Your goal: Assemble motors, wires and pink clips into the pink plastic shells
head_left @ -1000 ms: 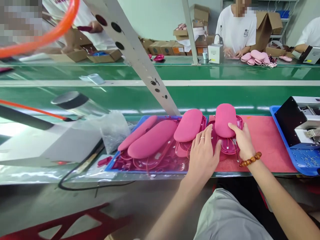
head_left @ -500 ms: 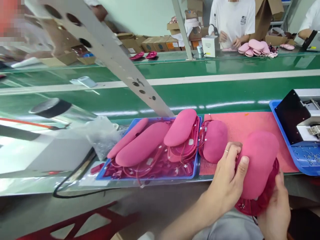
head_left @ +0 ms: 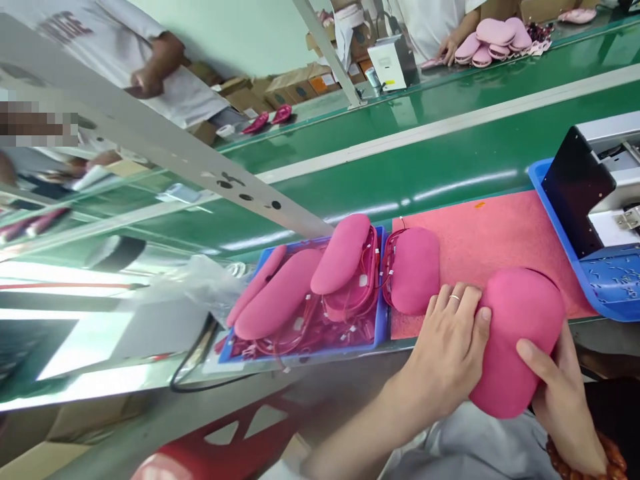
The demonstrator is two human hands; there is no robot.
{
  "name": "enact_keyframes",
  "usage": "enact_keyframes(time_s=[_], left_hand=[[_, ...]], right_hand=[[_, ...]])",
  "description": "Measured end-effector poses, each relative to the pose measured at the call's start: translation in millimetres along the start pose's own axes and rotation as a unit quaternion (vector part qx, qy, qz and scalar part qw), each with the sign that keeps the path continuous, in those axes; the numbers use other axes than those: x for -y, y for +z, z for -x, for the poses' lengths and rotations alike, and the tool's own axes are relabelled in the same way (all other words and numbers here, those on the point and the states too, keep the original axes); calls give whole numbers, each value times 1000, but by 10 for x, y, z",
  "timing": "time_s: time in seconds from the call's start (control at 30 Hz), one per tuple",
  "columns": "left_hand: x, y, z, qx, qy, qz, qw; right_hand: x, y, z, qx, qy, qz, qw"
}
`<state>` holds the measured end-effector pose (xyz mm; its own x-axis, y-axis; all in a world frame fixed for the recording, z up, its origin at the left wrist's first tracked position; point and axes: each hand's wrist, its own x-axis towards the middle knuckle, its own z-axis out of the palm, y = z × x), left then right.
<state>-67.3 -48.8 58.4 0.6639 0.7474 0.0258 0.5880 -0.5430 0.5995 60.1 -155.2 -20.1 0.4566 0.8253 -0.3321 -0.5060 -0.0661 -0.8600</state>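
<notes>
So lower right, left hand (head_left: 447,350) and right hand (head_left: 563,383) both got a closed grip on the pink oval case (head_left: 513,327) between 'em (lengthwise it leans up-right).

Silver ring (head_left: 455,297), brown bead bracelet (head_left: 611,459), grey clothing (head_left: 463,443).

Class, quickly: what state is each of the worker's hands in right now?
Left hand: closed, holding the pink case at its side.
Right hand: closed, holding the same case, thumb on top.
</notes>
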Motion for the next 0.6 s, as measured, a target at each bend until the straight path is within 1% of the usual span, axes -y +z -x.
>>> enact_keyframes(time_s=[0.1, 0.2, 0.33, 0.4, 0.47, 0.5, 0.57, 0.6], left_hand=[[-23, -79, -38, 2, 18, -28, 999], [-57, -146, -69, 14, 5, -41, 999], [-107, -150, -43, 6, -19, -30, 999], [-96, -169, -56, 12, -24, -45, 999], [-7, -240, -145, 6, -44, -106, 993], [77, -297, -222, -11, -63, -157, 985], [315, -447, -418, -49, -96, -224, 969], [452, -533, -523, -57, -109, -254, 959]], right_hand=[[20, -8, -87, 31, 4, -4, 1000], [12, 85, -158, 36, -19, -17, 999], [-61, 246, -124, 54, -27, -53, 997], [-110, 264, -77, 42, -28, -69, 996], [-154, 211, -47, 17, -35, -78, 996], [-174, 161, -42, 11, -38, -81, 996], [-210, 25, -51, 13, -42, -86, 995], [-226, -53, -56, 21, -44, -89, 995]])
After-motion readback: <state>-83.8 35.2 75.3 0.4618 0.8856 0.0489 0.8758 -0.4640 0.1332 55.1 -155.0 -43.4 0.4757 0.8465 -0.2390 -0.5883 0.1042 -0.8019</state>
